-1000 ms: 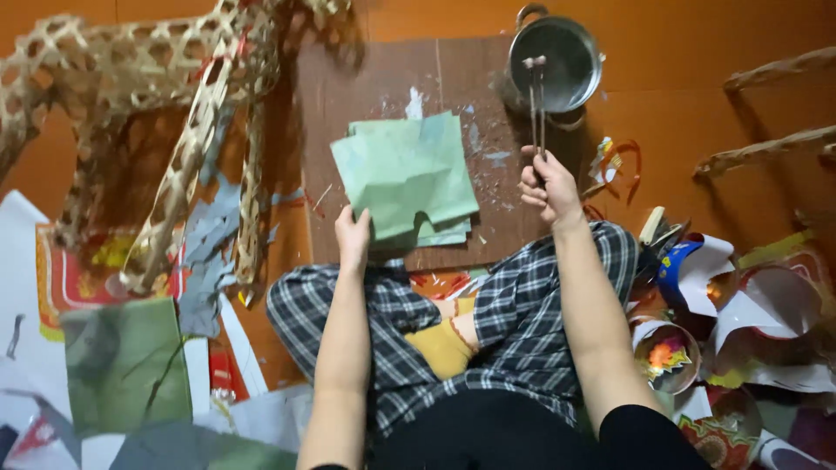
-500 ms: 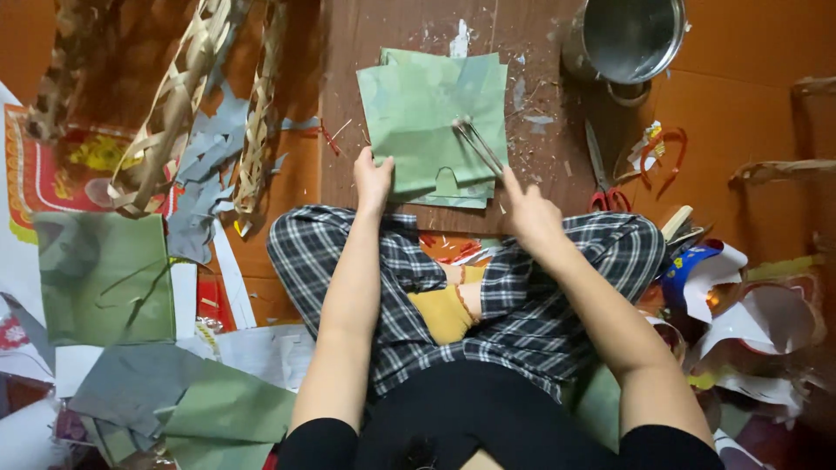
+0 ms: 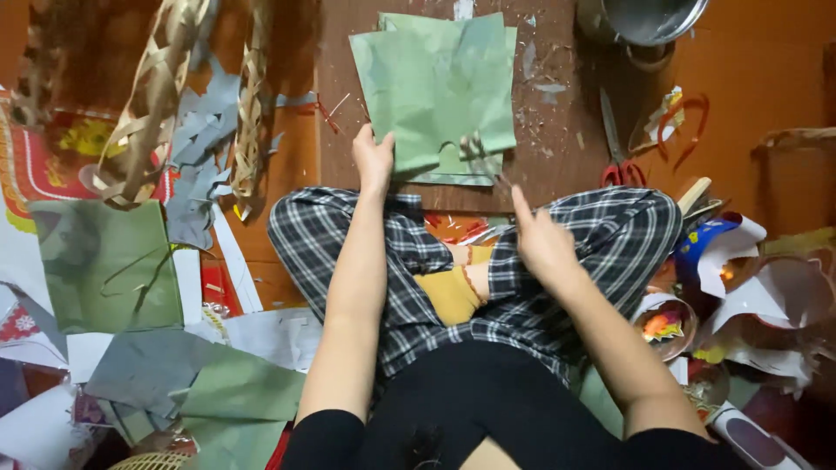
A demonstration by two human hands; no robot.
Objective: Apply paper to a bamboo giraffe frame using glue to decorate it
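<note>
An orange floor point(image 3: 766, 70) lies strewn with paper scraps point(image 3: 200, 165); a brown board point(image 3: 557, 165) rests on it, under dim, warm light.

Warm, fairly dim indoor light falls from above. Around the right hand point(image 3: 542, 244), motion blur smears the thin sticks point(image 3: 481, 157) it holds over the green paper point(image 3: 435, 78). The corners darken, and the metal bowl point(image 3: 649, 17) shows dull glare.

metal pot point(image 3: 649, 22) cut off by top edge — brush point(image 3: 477, 152) blurred.
</note>
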